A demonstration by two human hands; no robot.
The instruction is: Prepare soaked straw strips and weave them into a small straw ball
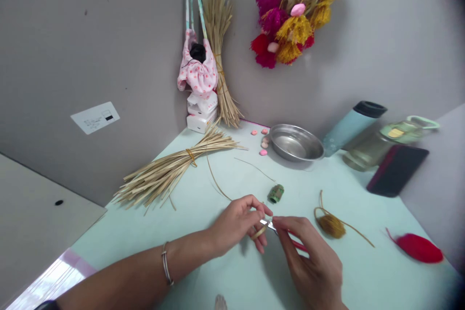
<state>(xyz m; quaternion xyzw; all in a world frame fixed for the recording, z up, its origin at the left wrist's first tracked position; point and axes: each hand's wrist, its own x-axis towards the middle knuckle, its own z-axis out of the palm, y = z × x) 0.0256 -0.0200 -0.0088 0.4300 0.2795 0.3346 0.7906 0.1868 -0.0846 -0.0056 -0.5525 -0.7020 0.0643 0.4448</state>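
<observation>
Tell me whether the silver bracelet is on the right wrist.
No, the silver bracelet circles the arm above the left hand.

Two straw bundles (174, 167) are at left and far; five pink pieces (263, 152) sit by one steel bowl (296, 143). Two bottles (350, 128) and one dark flat device (397, 169) stand at right. Nearer are one green patterned piece (276, 193), one mustard yarn bundle (331, 226), one red yarn bundle (419, 248) and one red-handled tool (300, 246). One dotted bag (199, 75) hangs far.
</observation>
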